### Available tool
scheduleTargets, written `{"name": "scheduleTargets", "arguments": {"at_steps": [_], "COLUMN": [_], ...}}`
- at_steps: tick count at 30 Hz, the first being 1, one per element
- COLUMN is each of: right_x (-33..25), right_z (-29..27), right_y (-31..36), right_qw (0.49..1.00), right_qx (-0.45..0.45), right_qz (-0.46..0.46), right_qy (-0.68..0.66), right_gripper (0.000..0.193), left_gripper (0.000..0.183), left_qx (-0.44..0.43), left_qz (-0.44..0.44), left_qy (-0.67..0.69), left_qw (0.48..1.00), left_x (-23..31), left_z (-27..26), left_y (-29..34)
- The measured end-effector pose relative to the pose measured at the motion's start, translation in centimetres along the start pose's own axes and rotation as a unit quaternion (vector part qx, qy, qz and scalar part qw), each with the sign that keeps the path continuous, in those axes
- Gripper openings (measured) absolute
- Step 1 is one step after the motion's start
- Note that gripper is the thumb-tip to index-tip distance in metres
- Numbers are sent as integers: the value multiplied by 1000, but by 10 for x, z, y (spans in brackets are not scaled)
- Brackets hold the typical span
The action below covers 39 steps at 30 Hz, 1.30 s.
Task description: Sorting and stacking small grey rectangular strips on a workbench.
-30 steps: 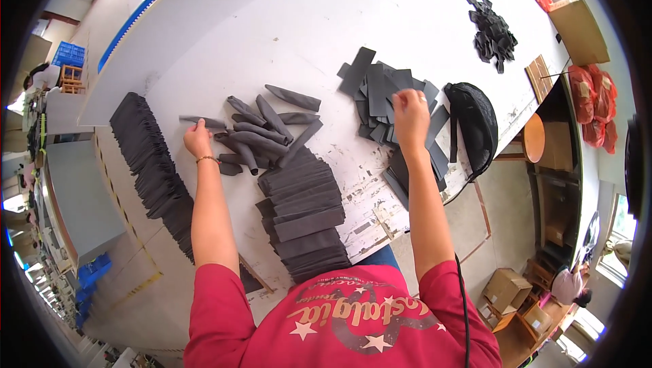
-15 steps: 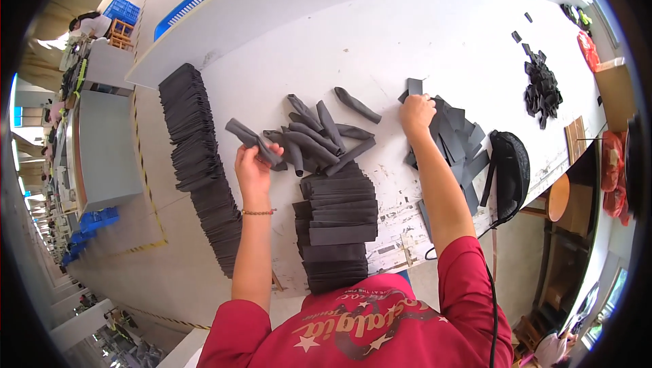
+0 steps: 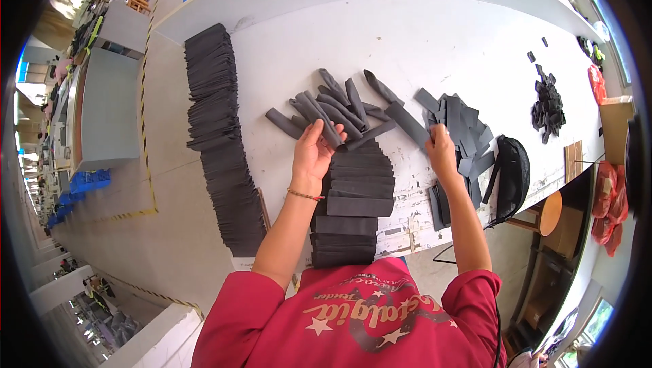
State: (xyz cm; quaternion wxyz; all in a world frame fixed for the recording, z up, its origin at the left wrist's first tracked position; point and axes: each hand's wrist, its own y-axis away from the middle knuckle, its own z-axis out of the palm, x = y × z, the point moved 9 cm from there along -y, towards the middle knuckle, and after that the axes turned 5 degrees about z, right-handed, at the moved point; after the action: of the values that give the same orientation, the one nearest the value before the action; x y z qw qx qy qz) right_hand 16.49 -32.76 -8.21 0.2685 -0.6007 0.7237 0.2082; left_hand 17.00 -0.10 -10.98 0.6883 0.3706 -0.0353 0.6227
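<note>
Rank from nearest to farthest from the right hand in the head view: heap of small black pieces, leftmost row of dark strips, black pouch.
1. black pouch, right of the right hand
2. heap of small black pieces, upper right
3. leftmost row of dark strips, far left

Watched from my distant post, a crimson shirt with short sleeves carries pale gold lettering, white stars and dark grey swirls across its front. The left hand wears a reddish-brown bead bracelet at the wrist; the right hand, a pale ring (tiny on my feed, barely a glint). A thin black cable runs along the shirt's right side.
</note>
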Motion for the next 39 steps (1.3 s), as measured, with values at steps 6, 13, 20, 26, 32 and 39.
{"name": "scheduleTargets", "arguments": {"at_steps": [6,13,20,26,32,39], "right_x": [-79,-175,-198,-198,-199,-218], "right_z": [-14,-40,-60,-71,-78,-85], "right_y": [69,120,135,138,142,142], "right_qw": [992,987,980,981,980,963], "right_qx": [-112,-46,-16,-21,-23,29], "right_qz": [-16,-125,-189,-176,-183,-267], "right_qy": [-59,-92,-65,-76,-74,4], "right_gripper": [33,42,33,34,30,24], "left_gripper": [22,25,22,25,26,23], "left_qx": [-25,-27,-104,-127,-124,-152], "left_qz": [-44,-51,-46,-35,-43,-73], "left_qy": [-7,1,-37,-40,-47,-71], "left_qw": [999,998,993,990,990,983], "left_x": [-4,-4,6,6,7,2], "left_z": [21,23,43,49,54,55], "left_y": [37,60,87,97,102,102]}}
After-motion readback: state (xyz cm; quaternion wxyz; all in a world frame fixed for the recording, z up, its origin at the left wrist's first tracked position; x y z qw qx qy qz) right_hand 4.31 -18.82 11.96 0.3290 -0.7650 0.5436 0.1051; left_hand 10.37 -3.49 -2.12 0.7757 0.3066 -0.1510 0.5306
